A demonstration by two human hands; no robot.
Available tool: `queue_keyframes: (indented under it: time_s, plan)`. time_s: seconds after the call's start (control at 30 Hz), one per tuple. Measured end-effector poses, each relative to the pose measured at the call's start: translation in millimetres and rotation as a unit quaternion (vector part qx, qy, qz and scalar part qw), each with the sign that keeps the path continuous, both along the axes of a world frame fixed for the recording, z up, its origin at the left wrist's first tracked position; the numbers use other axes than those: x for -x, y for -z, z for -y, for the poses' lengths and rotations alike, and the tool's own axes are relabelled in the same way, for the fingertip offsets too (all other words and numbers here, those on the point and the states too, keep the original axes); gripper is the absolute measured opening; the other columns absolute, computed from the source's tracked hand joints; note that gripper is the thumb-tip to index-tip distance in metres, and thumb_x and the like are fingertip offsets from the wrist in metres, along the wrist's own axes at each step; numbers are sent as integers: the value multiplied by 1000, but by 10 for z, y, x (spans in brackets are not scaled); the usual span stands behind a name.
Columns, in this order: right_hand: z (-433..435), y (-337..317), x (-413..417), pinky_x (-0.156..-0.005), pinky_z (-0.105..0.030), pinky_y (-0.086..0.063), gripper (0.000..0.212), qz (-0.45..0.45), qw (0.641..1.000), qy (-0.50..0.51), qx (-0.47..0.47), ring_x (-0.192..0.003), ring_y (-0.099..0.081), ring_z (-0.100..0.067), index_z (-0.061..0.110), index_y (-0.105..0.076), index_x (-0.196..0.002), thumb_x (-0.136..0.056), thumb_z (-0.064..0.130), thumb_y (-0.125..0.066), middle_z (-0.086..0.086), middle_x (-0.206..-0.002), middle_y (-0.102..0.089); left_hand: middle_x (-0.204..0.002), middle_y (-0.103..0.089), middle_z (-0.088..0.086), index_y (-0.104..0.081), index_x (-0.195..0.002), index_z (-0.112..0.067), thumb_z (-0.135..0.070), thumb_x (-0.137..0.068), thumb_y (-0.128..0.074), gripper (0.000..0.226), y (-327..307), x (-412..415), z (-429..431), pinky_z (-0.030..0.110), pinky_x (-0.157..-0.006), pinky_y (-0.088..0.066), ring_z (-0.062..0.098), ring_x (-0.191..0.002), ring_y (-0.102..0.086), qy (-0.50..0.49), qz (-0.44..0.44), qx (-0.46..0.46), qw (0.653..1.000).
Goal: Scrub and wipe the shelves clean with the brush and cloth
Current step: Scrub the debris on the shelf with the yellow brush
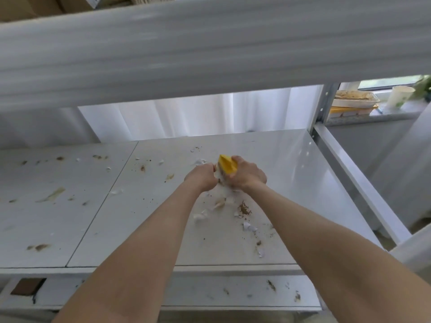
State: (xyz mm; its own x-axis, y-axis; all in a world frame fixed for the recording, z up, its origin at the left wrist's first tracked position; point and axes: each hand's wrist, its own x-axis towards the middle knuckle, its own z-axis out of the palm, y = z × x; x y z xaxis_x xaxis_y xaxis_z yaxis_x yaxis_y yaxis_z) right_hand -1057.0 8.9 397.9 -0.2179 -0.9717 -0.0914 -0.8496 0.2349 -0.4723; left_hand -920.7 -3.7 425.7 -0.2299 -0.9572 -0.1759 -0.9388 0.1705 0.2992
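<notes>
Two bare forearms reach out over a soiled white shelf (279, 159), the hands meeting near its middle. The right hand (247, 174) is curled round a yellow brush (227, 166), which we see poking up and away from the thumb side of that fist. Its working end points down at the shelf between the two hands.

The left hand (203, 177) sits just beside the brush with its fingers folded in. We cannot tell whether it grips anything. A pale, blurred patch (224, 185) lies under and between the hands, and we cannot say whether it is a cloth.

Nearer the person than the right hand, under its wrist, lies a clump of brown crumbs (244, 209). Torn white scraps (249, 227) are strewn nearer still. To the left of the left hand, brown smears and flecks (51, 194) dot the neighbouring panel.

Above both hands a blurred grey beam (210, 54) crosses our view, and a white curtain (186, 115) hangs beyond them. Far right of the right hand, past the metal upright (323, 106), stacked food trays (354, 101) and a paper cup (402, 96) stand on a sill. Below the arms, a lower shelf (210, 292) also carries flecks of dirt.
</notes>
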Motion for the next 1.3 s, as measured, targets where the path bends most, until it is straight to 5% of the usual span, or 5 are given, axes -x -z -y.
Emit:
queue_keyframes:
  time_s: [0.2,0.4,0.73,1.0,1.3]
  plan:
    - [-373,-11,813,-76,-35,-42,54,-43,989,143,-15,-110,-57,-34,36,-29,-147,-95,32,-41,-11,-125,-58,-133,-52,10,-46,-134,-9,-14,-94,-45,40,38,-5,-186,36,-98,-45,25,-119,-51,-4,26,-27,999]
    - [-563,3,250,-69,-33,-41,41,-73,993,65,-69,-102,-58,-29,23,-44,-126,-89,37,-57,-8,-114,-57,-133,-52,9,-43,-136,-12,-16,-93,-47,43,96,63,-394,37,-99,-44,25,-120,-49,-12,36,-40,998]
    - [-1045,-145,419,-75,-32,-48,33,86,989,116,-41,-96,-63,-29,15,-58,-108,-81,34,-63,-8,-105,-64,-134,-51,9,-43,-135,-10,-24,-96,-47,42,-19,78,-870,37,-96,-45,25,-119,-50,-6,28,-23,999]
    - [-1612,-177,972,-63,-30,-42,17,-11,974,216,-67,-78,-53,-26,14,-54,-92,-80,23,-62,-5,-86,-55,-137,-48,7,-42,-136,-13,-16,-94,-46,42,-19,331,-1144,34,-98,-42,24,-122,-47,25,14,-42,999]
    - [-1538,-50,10,-71,-30,-39,26,-10,986,148,-78,-104,-59,-27,17,-58,-112,-87,26,-58,-8,-116,-59,-117,-58,11,-49,-128,-5,-18,-92,-50,38,88,40,-1276,34,-87,-46,28,-112,-55,51,11,-56,997]
